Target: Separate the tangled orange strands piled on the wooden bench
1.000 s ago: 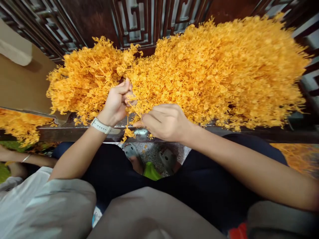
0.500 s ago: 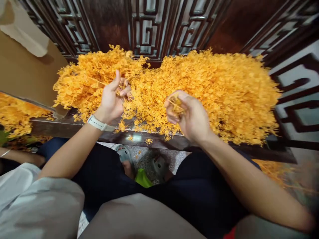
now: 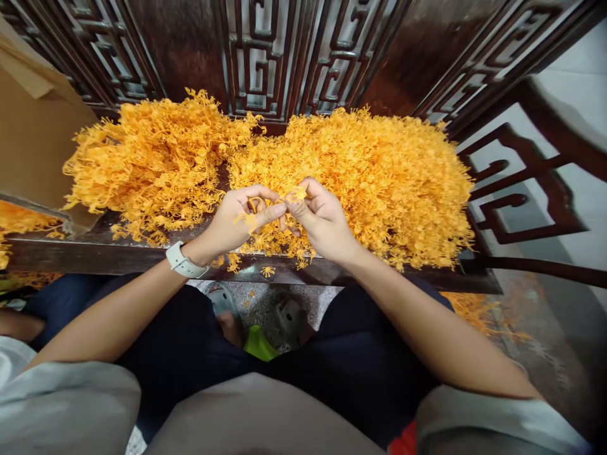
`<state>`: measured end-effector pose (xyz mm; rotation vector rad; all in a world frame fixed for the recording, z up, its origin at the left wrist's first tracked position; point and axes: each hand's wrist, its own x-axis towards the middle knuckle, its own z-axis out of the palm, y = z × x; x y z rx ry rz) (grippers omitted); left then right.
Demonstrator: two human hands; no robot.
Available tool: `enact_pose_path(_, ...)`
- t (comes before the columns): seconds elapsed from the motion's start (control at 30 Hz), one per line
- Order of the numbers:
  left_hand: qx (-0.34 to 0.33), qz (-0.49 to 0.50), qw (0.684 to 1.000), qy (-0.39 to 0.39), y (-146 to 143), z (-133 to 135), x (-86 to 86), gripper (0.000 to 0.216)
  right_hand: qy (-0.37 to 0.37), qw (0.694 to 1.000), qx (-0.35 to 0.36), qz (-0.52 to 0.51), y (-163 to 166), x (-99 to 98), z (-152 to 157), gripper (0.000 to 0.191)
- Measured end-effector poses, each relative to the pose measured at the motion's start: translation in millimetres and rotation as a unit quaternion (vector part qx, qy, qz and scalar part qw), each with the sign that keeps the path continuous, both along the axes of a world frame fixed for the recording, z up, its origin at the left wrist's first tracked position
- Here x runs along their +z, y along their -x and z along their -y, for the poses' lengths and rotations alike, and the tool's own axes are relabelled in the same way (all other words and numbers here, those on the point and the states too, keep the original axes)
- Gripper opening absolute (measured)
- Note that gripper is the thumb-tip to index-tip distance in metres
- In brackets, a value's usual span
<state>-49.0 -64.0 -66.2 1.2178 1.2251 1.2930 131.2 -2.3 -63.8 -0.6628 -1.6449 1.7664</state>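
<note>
Two big heaps of thin orange strands lie on a dark wooden bench seat (image 3: 142, 256): a left heap (image 3: 147, 158) and a larger right heap (image 3: 379, 170). My left hand (image 3: 234, 221), with a white watch on its wrist, and my right hand (image 3: 322, 218) meet fingertip to fingertip above the bench's front edge. Both are closed in a pinch on a small tuft of orange strands (image 3: 270, 205) held between them. A few loose bits hang under the left hand's fingers.
A carved dark wooden backrest (image 3: 284, 57) rises behind the heaps, and an armrest (image 3: 531, 208) curves at the right. A cardboard box (image 3: 33, 145) stands at the left. My dark-trousered legs and sandalled feet (image 3: 256, 316) are below. Orange scraps lie on the floor at right (image 3: 474, 309).
My hands were apart half a second ago, the right one raised with a tuft. They have come together in front of the heaps, both pinching the tuft. The view has shifted slightly.
</note>
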Motion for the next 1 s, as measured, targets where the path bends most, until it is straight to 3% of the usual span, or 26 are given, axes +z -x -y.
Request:
enact_pose_path(0.13, -0.009, -0.047, 0.999, 0.003, -1.6, 3.2, 1.6, 0.027, -0.028, 0.999, -0.032, 0.0, 0.8, -2.7, -2.2, 0.047)
enact_pose_path(0.33, 0.002, 0.187, 0.98, 0.068, -15.6, 3.4, -1.3, 0.03, 0.02, 0.997, -0.071, -0.011, 16.1, -11.0, 1.1, 0.051)
enact_pose_path(0.47, -0.015, 0.183, 0.981, 0.056, -12.0, -2.7, 2.7, 0.03, 0.053, 0.992, -0.113, -0.015, 27.8, -14.4, -18.4, 0.052)
enact_pose_path(0.53, -0.045, 0.145, 0.988, 0.041, -7.2, -2.3, 10.7, 0.03, 0.045, 0.98, -0.194, -0.019, 20.3, -6.4, -47.3, 0.048)
enact_pose_path(0.63, -0.042, 0.133, 0.99, 0.005, -2.0, 2.9, 26.2, 0.028, 0.021, 0.933, -0.357, -0.02, -14.2, 18.0, -95.0, 0.044)
enact_pose_path(0.7, -0.017, 0.145, 0.989, -0.014, -0.8, 4.1, 34.1, 0.028, -0.035, 0.932, -0.361, -0.011, -41.9, 34.4, -115.8, 0.041)
enact_pose_path(0.8, 0.017, 0.171, 0.984, -0.036, -1.0, -4.2, 38.5, 0.034, -0.199, 0.934, -0.288, 0.074, -70.1, 50.0, -127.6, 0.033)
enact_pose_path(0.87, 0.044, 0.196, 0.978, -0.052, -2.2, -14.4, 38.7, 0.035, -0.292, 0.902, -0.264, 0.177, -76.9, 54.7, -126.9, 0.038)
enact_pose_path(0.93, 0.064, 0.22, 0.972, -0.058, -5.7, -24.8, 39.4, 0.037, -0.339, 0.864, -0.284, 0.239, -76.1, 57.0, -119.8, 0.052)
enact_pose_path(1.0, 0.07, 0.244, 0.966, -0.058, -12.6, -33.5, 41.4, 0.04, -0.334, 0.876, -0.283, 0.205, -70.1, 57.6, -104.8, 0.06)
